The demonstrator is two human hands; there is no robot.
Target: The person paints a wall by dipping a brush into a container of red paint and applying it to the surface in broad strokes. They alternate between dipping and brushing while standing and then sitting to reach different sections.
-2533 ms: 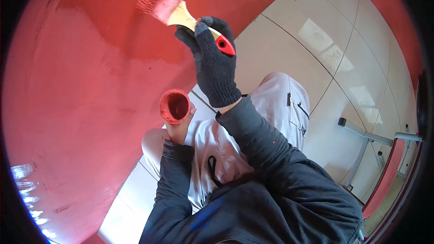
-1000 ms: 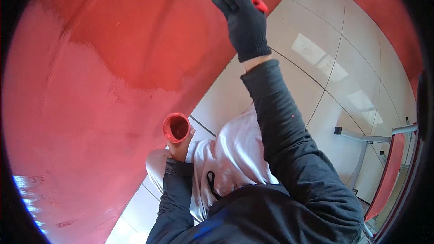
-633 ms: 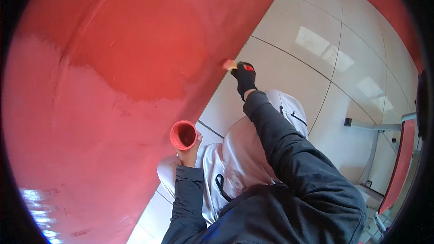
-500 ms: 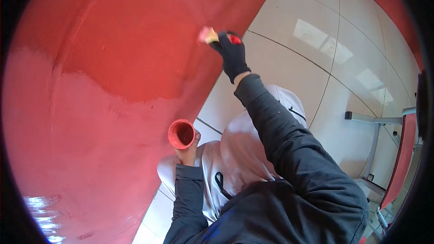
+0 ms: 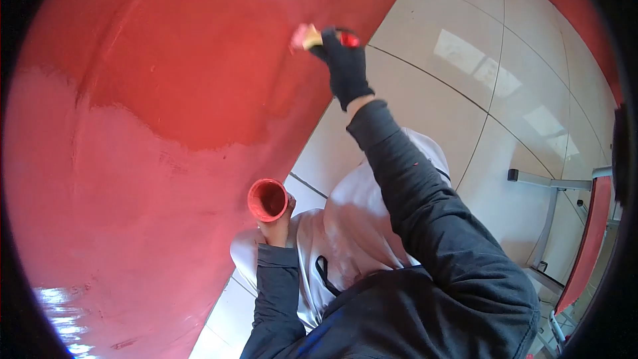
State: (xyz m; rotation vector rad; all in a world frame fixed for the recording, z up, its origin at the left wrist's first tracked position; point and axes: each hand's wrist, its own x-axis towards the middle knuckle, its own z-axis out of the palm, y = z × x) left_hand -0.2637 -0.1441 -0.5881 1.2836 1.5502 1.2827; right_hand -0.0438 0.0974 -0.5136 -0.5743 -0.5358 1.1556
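My left hand (image 5: 276, 227), bare, is wrapped round a red-rimmed cup (image 5: 268, 200) with red paint inside, held upright beside the red wall. In a black glove, my right hand (image 5: 345, 63) grips a paintbrush (image 5: 311, 38), its pale pink bristles at the surface of the wall (image 5: 199, 93). A darker, wet-looking red patch (image 5: 193, 116) spreads over the upper part of the wall, and the lower part is a lighter, pinkish red.
White floor tiles (image 5: 425, 73) with dark joints lie to the right of the wall. A metal frame (image 5: 535, 178) with a red panel (image 5: 590, 246) stands at the right edge. My knees in pale trousers are below the right arm.
My right hand and the brush have moved slightly up along the wall. The left hand with the cup has hardly moved.
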